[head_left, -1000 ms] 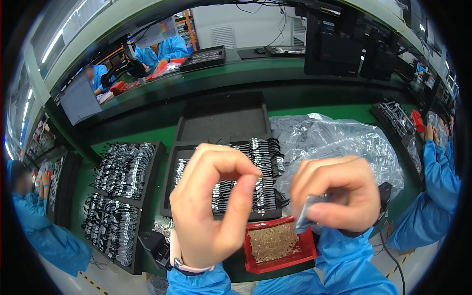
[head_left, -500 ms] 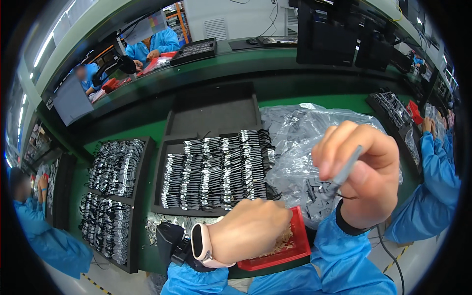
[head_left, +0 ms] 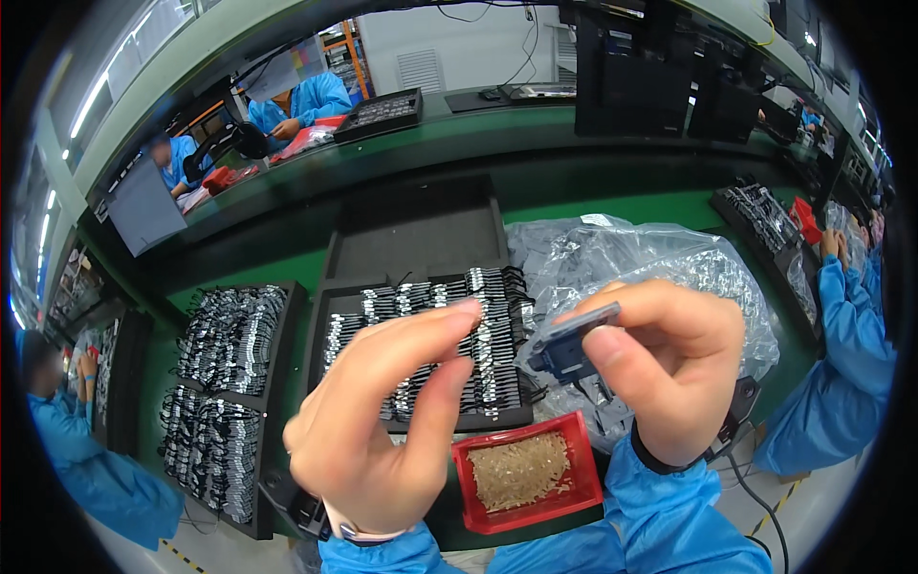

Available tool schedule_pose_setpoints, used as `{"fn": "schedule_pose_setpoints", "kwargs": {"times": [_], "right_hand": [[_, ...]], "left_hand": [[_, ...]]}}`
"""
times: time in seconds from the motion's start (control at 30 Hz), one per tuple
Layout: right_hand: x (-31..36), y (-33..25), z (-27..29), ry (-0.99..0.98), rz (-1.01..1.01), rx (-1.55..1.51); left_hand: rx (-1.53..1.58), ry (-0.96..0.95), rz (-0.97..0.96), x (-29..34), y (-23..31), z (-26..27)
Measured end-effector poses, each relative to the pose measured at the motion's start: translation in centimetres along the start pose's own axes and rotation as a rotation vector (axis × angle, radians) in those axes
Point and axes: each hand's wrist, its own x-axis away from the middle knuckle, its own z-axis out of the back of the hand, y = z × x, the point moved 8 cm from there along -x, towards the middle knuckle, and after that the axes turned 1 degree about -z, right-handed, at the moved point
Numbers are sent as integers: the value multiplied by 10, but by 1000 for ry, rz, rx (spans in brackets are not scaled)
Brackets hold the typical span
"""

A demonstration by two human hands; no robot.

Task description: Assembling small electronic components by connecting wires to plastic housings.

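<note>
My right hand point(head_left: 684, 368) pinches a small flat grey rectangular part point(head_left: 571, 352) between thumb and fingers, its broad dark face tilted toward me. Left of it my left hand point(head_left: 382, 421) is raised, thumb and forefinger curved with a gap between their tips; I see nothing in that gap. Below and between both hands sits a red bin point(head_left: 585, 469) holding many tiny tan slivers point(head_left: 521, 471). Behind my left hand a black tray point(head_left: 335, 298) carries rows of small silver-and-black parts with cables point(head_left: 492, 335), partly hidden by my fingers.
A clear plastic bag point(head_left: 669, 251) with grey pieces lies behind my right hand. Another loaded black tray point(head_left: 273, 383) stands at left, and an open black box lid point(head_left: 416, 225) lies behind the middle tray. Co-workers in blue sit on either side and across the green bench.
My left hand has risen from over the red bin and turned, uncovering the slivers. My right hand has come slightly lower and turned the grey part from edge-on to broad face.
</note>
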Motion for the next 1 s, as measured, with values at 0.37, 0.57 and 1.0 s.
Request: {"fn": "schedule_pose_setpoints", "kwargs": {"times": [0.37,0.57,1.0], "right_hand": [[0,-10,-21,-117,219,158],[1,-13,-28,-144,281,115],[4,-20,-28,-105,423,240]], "left_hand": [[-362,-85,-427,5,43,-11],[-323,-112,-379,5,41,-9],[-62,-96,-372,3,31,-7]]}}
